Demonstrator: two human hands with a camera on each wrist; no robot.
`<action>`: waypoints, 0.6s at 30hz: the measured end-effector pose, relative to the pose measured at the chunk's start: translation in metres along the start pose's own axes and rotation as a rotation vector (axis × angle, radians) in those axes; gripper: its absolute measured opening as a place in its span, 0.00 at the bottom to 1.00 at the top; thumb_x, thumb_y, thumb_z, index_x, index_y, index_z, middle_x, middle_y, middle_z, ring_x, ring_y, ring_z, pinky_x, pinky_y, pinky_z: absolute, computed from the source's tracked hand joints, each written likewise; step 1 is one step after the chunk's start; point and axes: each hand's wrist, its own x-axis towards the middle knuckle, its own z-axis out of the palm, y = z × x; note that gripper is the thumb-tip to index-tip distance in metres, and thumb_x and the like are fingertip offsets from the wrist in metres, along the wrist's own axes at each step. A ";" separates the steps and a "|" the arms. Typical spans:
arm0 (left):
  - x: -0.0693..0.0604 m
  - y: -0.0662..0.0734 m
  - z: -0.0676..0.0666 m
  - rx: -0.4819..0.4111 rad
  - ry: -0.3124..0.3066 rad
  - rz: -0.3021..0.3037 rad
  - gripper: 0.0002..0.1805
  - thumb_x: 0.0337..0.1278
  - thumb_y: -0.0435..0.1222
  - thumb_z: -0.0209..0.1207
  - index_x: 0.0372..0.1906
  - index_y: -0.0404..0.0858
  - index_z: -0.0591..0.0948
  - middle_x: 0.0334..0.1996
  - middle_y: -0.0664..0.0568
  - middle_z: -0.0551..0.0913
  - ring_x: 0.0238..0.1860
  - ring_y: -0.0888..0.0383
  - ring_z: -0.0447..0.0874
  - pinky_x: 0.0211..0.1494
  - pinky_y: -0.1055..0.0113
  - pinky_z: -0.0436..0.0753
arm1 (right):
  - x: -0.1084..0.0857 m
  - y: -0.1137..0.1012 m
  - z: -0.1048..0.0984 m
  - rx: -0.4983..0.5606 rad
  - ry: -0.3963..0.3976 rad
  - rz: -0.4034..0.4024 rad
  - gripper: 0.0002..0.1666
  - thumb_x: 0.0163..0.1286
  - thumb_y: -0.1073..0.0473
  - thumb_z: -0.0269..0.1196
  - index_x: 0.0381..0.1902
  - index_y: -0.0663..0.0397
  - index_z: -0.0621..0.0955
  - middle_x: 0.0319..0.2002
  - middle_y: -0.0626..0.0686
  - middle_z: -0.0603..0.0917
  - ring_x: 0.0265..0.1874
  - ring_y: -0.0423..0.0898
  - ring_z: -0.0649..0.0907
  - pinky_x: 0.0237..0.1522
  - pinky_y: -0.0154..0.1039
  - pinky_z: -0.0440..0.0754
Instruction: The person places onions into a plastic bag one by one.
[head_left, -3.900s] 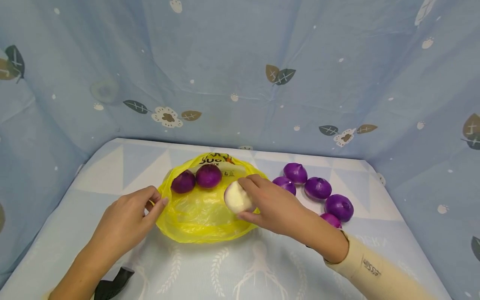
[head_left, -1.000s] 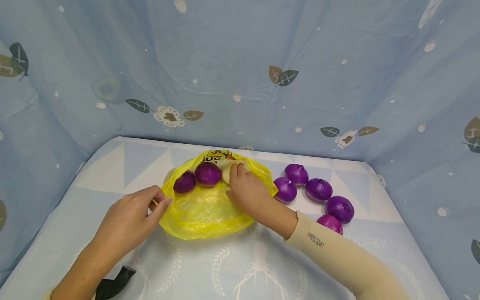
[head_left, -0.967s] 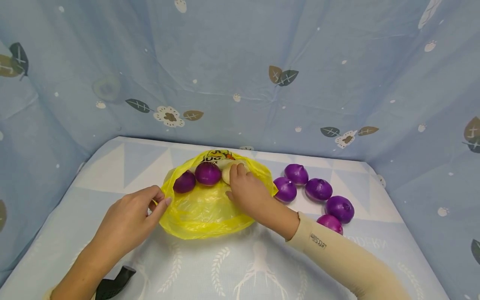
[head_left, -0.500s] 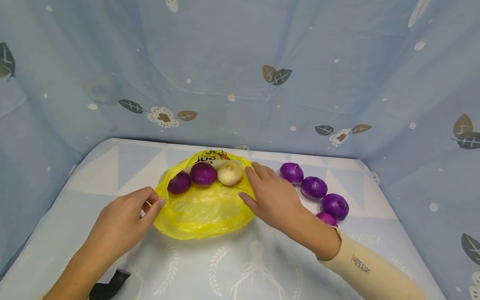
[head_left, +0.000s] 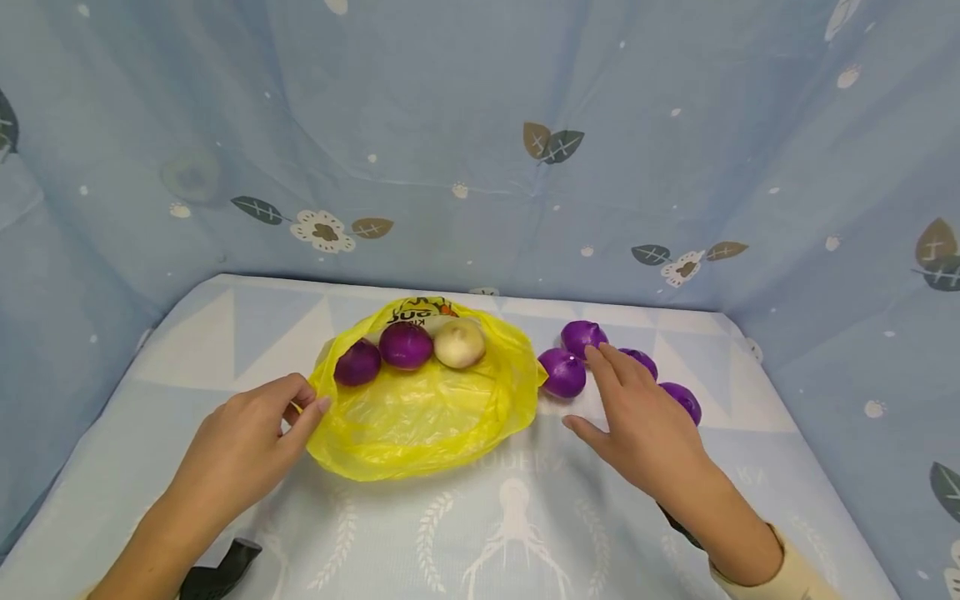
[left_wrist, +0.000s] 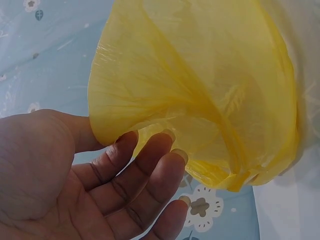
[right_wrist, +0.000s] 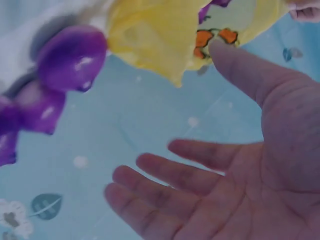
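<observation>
A yellow plastic bag (head_left: pixel 427 446) lies with its mouth spread. Inside it, along the far side, are two purple onions (head_left: pixel 406 346) and a pale, peeled-looking onion (head_left: pixel 460 343). My left hand (head_left: pixel 243 433) pinches the bag's left rim between thumb and index finger; the left wrist view shows the yellow film (left_wrist: pixel 165 65) at that pinch. To the bag's right hovers my right hand (head_left: pixel 648 421), fingers extended and holding nothing. Loose purple onions (head_left: pixel 563 373) lie by its fingertips, and it partly covers others. The right wrist view shows its bare palm (right_wrist: pixel 235 190) facing the camera.
The loose onions form a cluster right of the bag, with one (head_left: pixel 682 402) at its right end. A black curved object (head_left: pixel 221 571) shows beside the left forearm. A patterned pale cloth (head_left: pixel 390 542) covers the table, and a blue curtain (head_left: pixel 465 125) hangs behind.
My right hand has set the pale onion in the bag beside the two purple ones and let go. It has then moved right, over the loose onions. My left hand keeps its pinch.
</observation>
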 end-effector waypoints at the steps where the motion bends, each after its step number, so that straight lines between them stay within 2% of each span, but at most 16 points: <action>1: 0.000 0.000 0.000 -0.001 -0.003 -0.003 0.08 0.71 0.44 0.65 0.37 0.47 0.80 0.30 0.57 0.82 0.26 0.57 0.74 0.29 0.60 0.72 | -0.004 0.004 0.000 -0.003 -0.016 0.010 0.55 0.63 0.41 0.77 0.78 0.59 0.66 0.72 0.66 0.71 0.70 0.67 0.72 0.55 0.64 0.81; 4: 0.001 0.001 0.000 -0.002 -0.010 -0.006 0.08 0.72 0.44 0.65 0.37 0.47 0.80 0.30 0.57 0.82 0.26 0.57 0.74 0.30 0.60 0.73 | -0.013 0.016 0.000 -0.003 -0.086 0.046 0.54 0.60 0.42 0.78 0.76 0.59 0.69 0.72 0.67 0.70 0.69 0.69 0.72 0.57 0.68 0.78; 9: 0.000 0.000 -0.001 -0.005 -0.012 0.000 0.08 0.73 0.44 0.64 0.37 0.47 0.80 0.30 0.57 0.82 0.26 0.57 0.74 0.30 0.60 0.73 | -0.027 0.035 0.002 0.017 -0.194 0.130 0.53 0.58 0.42 0.80 0.74 0.58 0.72 0.70 0.67 0.71 0.66 0.70 0.73 0.51 0.70 0.80; 18: 0.000 0.000 -0.002 -0.009 -0.013 0.010 0.08 0.74 0.45 0.63 0.37 0.48 0.79 0.31 0.57 0.83 0.27 0.58 0.75 0.30 0.60 0.73 | -0.050 0.066 0.016 0.051 -0.255 0.213 0.52 0.57 0.43 0.80 0.71 0.64 0.73 0.64 0.71 0.75 0.59 0.71 0.77 0.46 0.70 0.81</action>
